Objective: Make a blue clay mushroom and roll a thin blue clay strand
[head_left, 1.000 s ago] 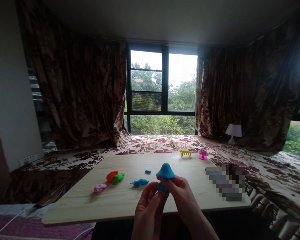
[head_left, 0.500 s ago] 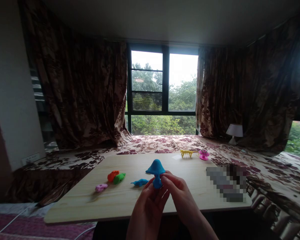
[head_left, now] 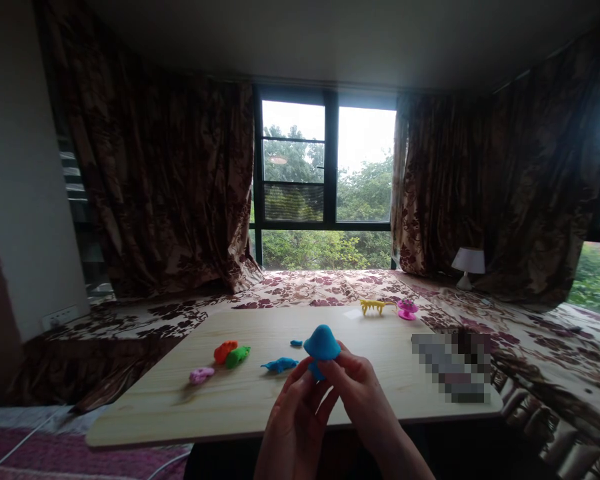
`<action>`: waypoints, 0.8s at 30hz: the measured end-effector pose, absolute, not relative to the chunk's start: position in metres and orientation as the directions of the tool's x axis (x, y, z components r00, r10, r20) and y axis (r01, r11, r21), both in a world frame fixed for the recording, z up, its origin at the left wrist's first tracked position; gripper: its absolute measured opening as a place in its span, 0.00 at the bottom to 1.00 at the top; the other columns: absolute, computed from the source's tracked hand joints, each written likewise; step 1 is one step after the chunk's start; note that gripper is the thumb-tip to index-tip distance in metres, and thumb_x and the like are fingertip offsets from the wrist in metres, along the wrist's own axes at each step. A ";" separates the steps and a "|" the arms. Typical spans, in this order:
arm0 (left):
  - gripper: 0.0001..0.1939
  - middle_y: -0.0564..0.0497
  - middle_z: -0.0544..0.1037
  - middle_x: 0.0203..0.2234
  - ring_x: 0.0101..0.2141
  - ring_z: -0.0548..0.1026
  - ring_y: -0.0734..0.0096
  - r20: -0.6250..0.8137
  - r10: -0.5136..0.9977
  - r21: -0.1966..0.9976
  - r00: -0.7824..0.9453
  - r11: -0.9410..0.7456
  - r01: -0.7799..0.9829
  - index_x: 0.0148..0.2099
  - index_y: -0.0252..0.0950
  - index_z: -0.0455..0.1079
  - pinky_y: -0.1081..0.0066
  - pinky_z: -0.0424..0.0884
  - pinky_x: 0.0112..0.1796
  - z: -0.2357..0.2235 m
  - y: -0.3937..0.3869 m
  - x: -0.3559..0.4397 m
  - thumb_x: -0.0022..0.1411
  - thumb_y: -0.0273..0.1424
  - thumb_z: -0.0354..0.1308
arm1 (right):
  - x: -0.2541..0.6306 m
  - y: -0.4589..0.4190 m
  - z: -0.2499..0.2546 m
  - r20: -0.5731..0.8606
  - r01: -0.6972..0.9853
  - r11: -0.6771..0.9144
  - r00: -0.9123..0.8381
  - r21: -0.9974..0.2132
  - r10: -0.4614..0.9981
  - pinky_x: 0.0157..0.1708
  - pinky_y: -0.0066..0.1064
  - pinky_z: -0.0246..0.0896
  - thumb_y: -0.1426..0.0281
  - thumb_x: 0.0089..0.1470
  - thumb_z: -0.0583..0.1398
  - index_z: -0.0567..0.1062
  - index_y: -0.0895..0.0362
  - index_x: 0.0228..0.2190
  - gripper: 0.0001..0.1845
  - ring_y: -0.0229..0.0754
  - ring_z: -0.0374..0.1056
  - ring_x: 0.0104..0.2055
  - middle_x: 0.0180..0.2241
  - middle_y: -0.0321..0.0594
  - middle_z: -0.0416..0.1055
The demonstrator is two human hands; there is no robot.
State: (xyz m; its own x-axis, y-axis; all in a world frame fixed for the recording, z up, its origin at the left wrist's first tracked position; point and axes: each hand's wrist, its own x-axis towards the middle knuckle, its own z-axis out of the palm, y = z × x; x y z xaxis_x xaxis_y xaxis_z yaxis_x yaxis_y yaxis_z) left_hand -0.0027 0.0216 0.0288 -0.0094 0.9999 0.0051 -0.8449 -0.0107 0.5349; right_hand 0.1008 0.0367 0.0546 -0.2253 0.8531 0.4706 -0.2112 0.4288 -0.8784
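Note:
Between both hands I hold a blue clay mushroom (head_left: 322, 343) with a domed cap and a short stem, above the near middle of the table. My left hand (head_left: 296, 407) is closed around the lower stem. My right hand (head_left: 354, 383) pinches just under the cap, its thumb against the upper stem. Fingers cover part of the stem. Left of my hands lies a blue clay lump with pointed ends (head_left: 280, 365). A small blue piece (head_left: 296, 343) rests just behind it.
Orange (head_left: 225, 351), green (head_left: 238, 357) and pink (head_left: 201, 375) clay lumps sit on the left of the wooden table (head_left: 155, 417). A yellow legged figure (head_left: 372, 307) and a pink stand (head_left: 407, 309) are at the back right. A blurred-out patch (head_left: 453, 370) covers the right side.
The mushroom has shifted slightly right and down, its cap tilted and now looking rounder. My right fingers have moved up under the cap. The small blue piece behind has come into view.

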 end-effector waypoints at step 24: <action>0.10 0.45 0.80 0.32 0.33 0.77 0.68 0.013 0.991 0.506 0.137 0.112 -0.855 0.42 0.33 0.72 0.65 0.73 0.37 0.025 0.018 -0.001 0.61 0.26 0.52 | 0.110 0.037 0.058 0.550 -0.095 0.550 -0.304 -0.830 0.778 0.54 0.38 0.53 0.69 0.55 0.59 0.80 0.53 0.34 0.08 0.48 0.62 0.52 0.48 0.41 0.69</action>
